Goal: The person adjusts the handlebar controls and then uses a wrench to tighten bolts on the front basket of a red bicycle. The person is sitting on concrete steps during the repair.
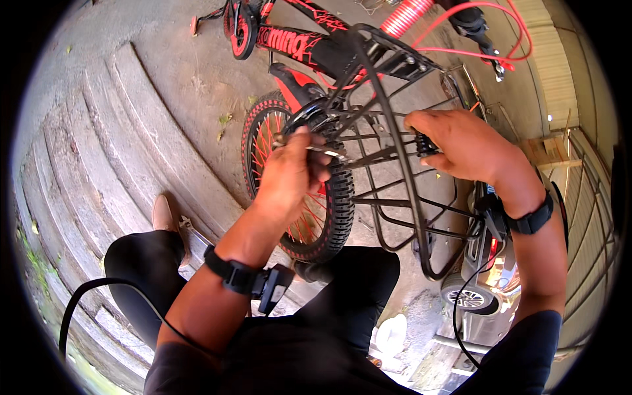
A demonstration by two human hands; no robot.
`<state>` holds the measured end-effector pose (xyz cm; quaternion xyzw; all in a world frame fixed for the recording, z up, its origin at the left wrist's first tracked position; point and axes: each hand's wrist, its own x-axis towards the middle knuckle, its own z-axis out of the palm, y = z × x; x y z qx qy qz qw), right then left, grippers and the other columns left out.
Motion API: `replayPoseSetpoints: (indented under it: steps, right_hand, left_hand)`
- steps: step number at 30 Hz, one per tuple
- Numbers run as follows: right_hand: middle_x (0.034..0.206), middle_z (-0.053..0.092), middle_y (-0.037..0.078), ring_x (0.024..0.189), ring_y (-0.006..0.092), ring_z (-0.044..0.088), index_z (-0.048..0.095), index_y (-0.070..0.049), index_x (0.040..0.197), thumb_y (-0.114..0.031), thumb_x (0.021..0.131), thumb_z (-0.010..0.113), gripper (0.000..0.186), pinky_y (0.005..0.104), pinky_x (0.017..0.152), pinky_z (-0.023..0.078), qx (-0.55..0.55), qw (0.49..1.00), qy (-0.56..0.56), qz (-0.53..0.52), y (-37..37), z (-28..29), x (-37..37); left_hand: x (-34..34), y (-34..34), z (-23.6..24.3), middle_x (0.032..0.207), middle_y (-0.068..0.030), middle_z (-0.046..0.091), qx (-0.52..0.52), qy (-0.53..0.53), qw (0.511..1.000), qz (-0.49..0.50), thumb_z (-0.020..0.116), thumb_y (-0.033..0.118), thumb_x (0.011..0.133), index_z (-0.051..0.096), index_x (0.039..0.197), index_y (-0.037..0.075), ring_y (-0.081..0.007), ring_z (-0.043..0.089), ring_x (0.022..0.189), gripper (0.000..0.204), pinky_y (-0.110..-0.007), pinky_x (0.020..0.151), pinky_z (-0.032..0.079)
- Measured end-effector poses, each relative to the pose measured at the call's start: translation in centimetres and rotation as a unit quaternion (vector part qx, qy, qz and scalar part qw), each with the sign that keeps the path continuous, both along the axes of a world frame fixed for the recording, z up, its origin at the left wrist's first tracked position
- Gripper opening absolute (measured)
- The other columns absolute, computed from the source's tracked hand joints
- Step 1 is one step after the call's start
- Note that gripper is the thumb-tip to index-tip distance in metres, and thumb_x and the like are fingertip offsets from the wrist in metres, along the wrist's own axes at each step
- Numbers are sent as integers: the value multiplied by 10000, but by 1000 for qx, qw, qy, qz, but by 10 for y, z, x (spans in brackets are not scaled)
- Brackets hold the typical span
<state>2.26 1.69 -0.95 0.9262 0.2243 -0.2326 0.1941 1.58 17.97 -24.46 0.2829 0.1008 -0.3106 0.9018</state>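
Note:
My left hand [289,168] is closed around a slim metal tool [326,151] beside the front wheel's hub area; its tip points right toward the basket struts, and its exact kind is partly hidden by my fingers. My right hand [461,145] is closed on a black ridged piece [424,143] at the side of the black wire basket [411,187]. The basket is tilted in front of a black and red bicycle [309,49]. Below my left hand stands the bicycle's knobbly wheel [339,204] with red spokes, under a red and black mudguard [289,85].
Red cables [520,33] loop from the handlebar at the top right. Concrete steps [151,131] run along the left. A grey car [471,289] stands at the lower right, near a pale wall [553,59]. A black cord hangs beside each of my arms.

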Motion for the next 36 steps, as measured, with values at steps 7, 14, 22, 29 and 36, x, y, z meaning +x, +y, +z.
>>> replayPoseSetpoints:
  steps: [7, 14, 22, 29, 36]
  right_hand:
    - [919, 605, 176, 870, 389, 598, 499, -31, 1086, -53, 717, 689, 415, 454, 738, 480, 14, 1000, 10, 23, 0, 0, 0]
    - [911, 585, 162, 858, 389, 594, 472, -45, 1126, 40, 652, 715, 539, 446, 720, 487, 20, 1000, 23, -7, 10, 2, 2]
    - [942, 579, 170, 895, 408, 582, 483, -51, 1133, 32, 636, 723, 558, 455, 739, 490, 1, 998, 38, -51, 11, 2, 4]
    - [976, 587, 167, 903, 407, 585, 483, -55, 1152, 54, 624, 703, 582, 453, 750, 496, 15, 999, 36, -34, 6, -1, 5]
    - [989, 594, 160, 909, 401, 589, 485, -59, 1159, 49, 626, 703, 587, 448, 757, 499, 10, 998, 34, -45, 5, -1, 4]
  left_hand:
    - [7, -40, -1, 751, -76, 618, -130, -70, 989, -17, 479, 371, 1015, 564, 990, 5, -116, 574, 522, 376, -215, 402, 388]
    - [19, -41, -8, 702, -63, 613, -150, -105, 982, -54, 497, 394, 1006, 568, 928, 37, -108, 545, 502, 373, -217, 401, 357]
    - [27, -55, -12, 633, -65, 588, -174, -134, 972, -82, 481, 348, 1014, 563, 851, 10, -91, 533, 462, 383, -224, 398, 366]
    - [30, -53, -10, 611, -68, 577, -171, -132, 973, -87, 458, 349, 1027, 607, 881, 14, -97, 505, 467, 395, -214, 416, 346]
    - [17, -46, -10, 674, -57, 604, -168, -175, 969, -44, 455, 276, 1024, 589, 903, 20, -97, 555, 559, 313, -217, 492, 414]
